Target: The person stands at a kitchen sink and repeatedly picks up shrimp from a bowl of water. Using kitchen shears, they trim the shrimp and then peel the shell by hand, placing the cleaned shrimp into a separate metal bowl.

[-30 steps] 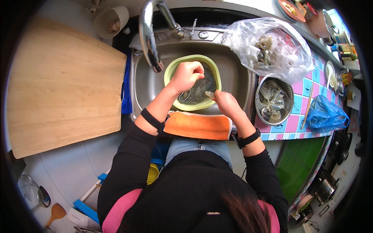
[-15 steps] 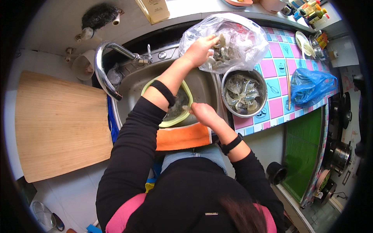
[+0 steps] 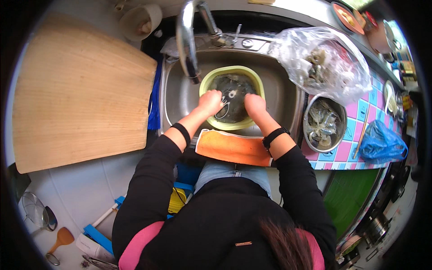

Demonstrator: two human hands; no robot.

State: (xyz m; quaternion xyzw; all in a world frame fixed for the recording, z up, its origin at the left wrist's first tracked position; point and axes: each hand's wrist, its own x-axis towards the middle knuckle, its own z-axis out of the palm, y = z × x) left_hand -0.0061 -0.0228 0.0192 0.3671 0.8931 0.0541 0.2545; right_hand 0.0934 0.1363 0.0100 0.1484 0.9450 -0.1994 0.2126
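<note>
In the sink, a pale yellow-green basin (image 3: 258, 77) holds dark, murky water with greyish things in it. My left hand (image 3: 210, 102) is over the basin's left side, fingers curled and closed. Beside its fingertips, a thin white loop (image 3: 223, 110) and a small white ring show against the water. My right hand (image 3: 255, 105) reaches over the basin's right side, its closed fingers pointing down; whatever they hold is hidden. Right of the sink, a steel bowl (image 3: 340, 135) contains grey, translucent shrimp (image 3: 321, 120). Behind it lies a clear plastic bag (image 3: 292, 49) with more shrimp inside.
A chrome faucet (image 3: 186, 45) arches over the sink (image 3: 283, 90). On the left is a large wooden board (image 3: 81, 99). An orange cloth (image 3: 231, 146) hangs at the sink's front edge. Chopsticks (image 3: 361, 132) and a blue plastic bag (image 3: 382, 143) lie on the checked counter.
My left hand has come back from the clear bag to the basin. My right hand has moved from the basin's rim to over the water. The view has shifted leftward.
</note>
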